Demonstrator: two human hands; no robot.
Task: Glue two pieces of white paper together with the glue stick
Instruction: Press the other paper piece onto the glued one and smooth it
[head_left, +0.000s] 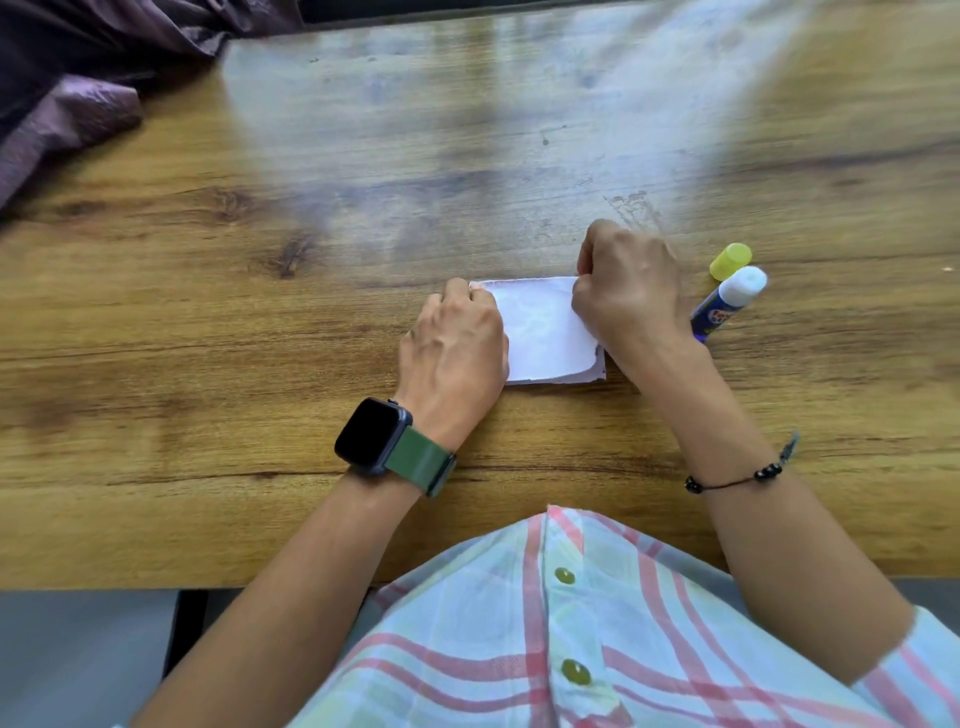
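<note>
Two small white paper pieces (543, 332) lie stacked on the wooden table (260, 338), the upper one slightly offset so the lower piece's edge shows at the near right corner. My left hand (454, 345) rests on the stack's left edge, fingers curled down on it. My right hand (631, 283) pinches the stack's far right corner. Just right of that hand lies the glue stick (727, 304), uncapped, its white glue end pointing away from me. Its yellow cap (731, 261) lies beside the tip.
A dark purple cloth (78, 104) is bunched at the table's far left corner. The table's near edge runs just in front of my checked shirt (571, 623). A smartwatch sits on my left wrist, a beaded cord on my right.
</note>
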